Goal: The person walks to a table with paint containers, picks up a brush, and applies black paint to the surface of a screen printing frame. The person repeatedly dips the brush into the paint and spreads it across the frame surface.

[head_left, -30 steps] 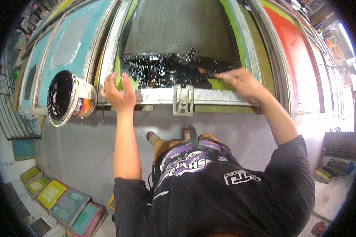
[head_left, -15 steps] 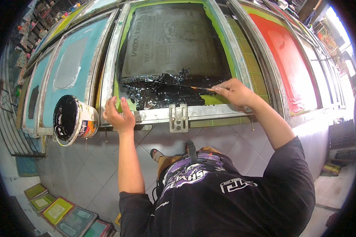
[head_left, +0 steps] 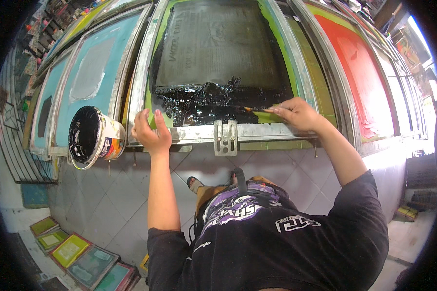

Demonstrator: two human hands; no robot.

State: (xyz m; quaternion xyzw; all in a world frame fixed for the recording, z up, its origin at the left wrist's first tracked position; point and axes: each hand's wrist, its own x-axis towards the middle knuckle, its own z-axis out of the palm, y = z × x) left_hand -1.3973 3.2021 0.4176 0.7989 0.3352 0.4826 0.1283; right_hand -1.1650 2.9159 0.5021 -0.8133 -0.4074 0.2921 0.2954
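My right hand [head_left: 298, 114] pinches the handle of a thin ink spatula [head_left: 260, 110] above the front right part of a screen-printing frame [head_left: 189, 133]. The spatula's far end is lost in a thick band of wet black ink [head_left: 204, 104] along the near side of the mesh. At the frame's front left corner is my left hand [head_left: 151, 133], open, with its fingers raised and apart and nothing held. Beside it, to the left, a white tub [head_left: 112, 138] smeared inside with black ink lies tipped on its side. A slotted metal bracket [head_left: 226, 138] sits on the frame's front edge.
Screens with blue mesh [head_left: 109, 53] stand to the left, and one with red ink [head_left: 352, 63] to the right. Several small framed screens [head_left: 85, 264] rest at the lower left. Grey tiles [head_left: 111, 208] cover the floor around my feet.
My right hand and the spatula have shifted slightly right over the ink. The view has also moved a little, so the frame and tub appear further right and higher. My left hand remains at the corner.
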